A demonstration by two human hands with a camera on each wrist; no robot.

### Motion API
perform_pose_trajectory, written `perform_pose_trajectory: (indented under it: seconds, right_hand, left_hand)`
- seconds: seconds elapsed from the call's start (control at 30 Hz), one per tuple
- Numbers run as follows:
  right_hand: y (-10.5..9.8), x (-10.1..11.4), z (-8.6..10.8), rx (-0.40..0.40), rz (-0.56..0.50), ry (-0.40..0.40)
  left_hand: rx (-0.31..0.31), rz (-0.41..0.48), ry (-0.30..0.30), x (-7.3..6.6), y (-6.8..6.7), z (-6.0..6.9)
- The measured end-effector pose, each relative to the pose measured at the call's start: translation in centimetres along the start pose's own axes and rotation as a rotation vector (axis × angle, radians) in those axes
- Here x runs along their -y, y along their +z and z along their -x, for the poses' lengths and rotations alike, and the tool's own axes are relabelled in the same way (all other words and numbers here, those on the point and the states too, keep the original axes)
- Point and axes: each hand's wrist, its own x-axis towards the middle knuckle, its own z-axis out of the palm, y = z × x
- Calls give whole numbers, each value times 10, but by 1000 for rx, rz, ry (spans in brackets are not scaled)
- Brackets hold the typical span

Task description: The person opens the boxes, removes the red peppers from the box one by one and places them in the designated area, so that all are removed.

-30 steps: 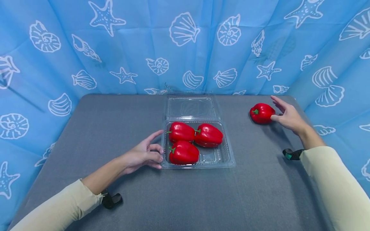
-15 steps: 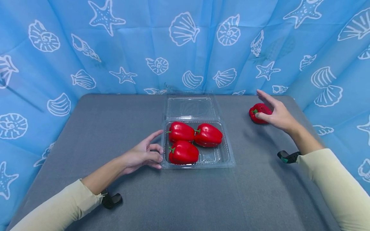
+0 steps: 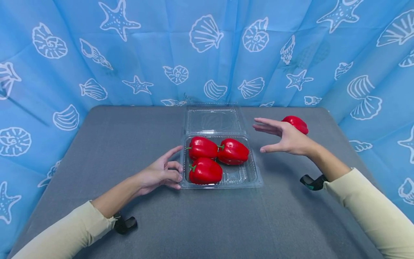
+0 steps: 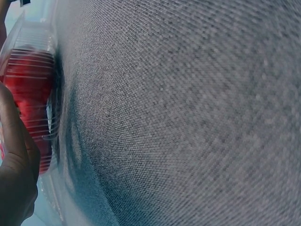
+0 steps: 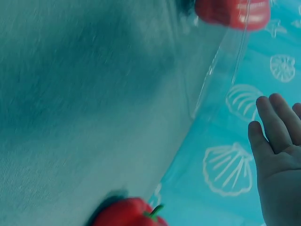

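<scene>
Left hand (image 3: 161, 172) loose, fingertips against the left side of the clear plastic clamshell container (image 3: 223, 186), looks like light contact, not gripping. Right hand (image 3: 284, 138) empty, fingers and thumb spread apart, in the air between container and loose red bell pepper (image 3: 297, 124), which it partly covers in the head view. Container sits mid-table, lid (image 3: 213, 120) folded back; in it, back-left pepper (image 3: 202, 148), front-left pepper (image 3: 206, 171) and right pepper (image 3: 233, 151), front-right corner bare. Loose one lies on the gray cloth tabletop (image 3: 220, 223), far right. Peppers probably light and firm, maybe artificial, can't confirm; glossy skin could slip, rounded shape could roll. Best hold: thumb and fingers across the widest part of the body, not the thin green stem. Container likely very light, thin, flexy, could slide or crease; steady it low at the side wall or rim, don't squeeze. Blue seashell curtain (image 3: 136, 54) behind.
</scene>
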Motion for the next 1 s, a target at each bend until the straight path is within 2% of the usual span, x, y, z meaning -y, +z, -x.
perform_pose_trajectory:
  seconds: [0.13, 0.43, 0.7, 1.0]
  right_hand:
    - [9, 9, -3, 73, -5, 5]
    - [26, 16, -13, 235, -17, -56]
    - [33, 15, -17, 263, -45, -51]
    - [38, 20, -24, 297, 14, -45]
  left_hand:
    - [2, -5, -2, 0, -1, 0]
    - [8, -8, -9, 0, -2, 0]
    - [21, -10, -7, 0, -2, 0]
    - [25, -9, -8, 1, -3, 0]
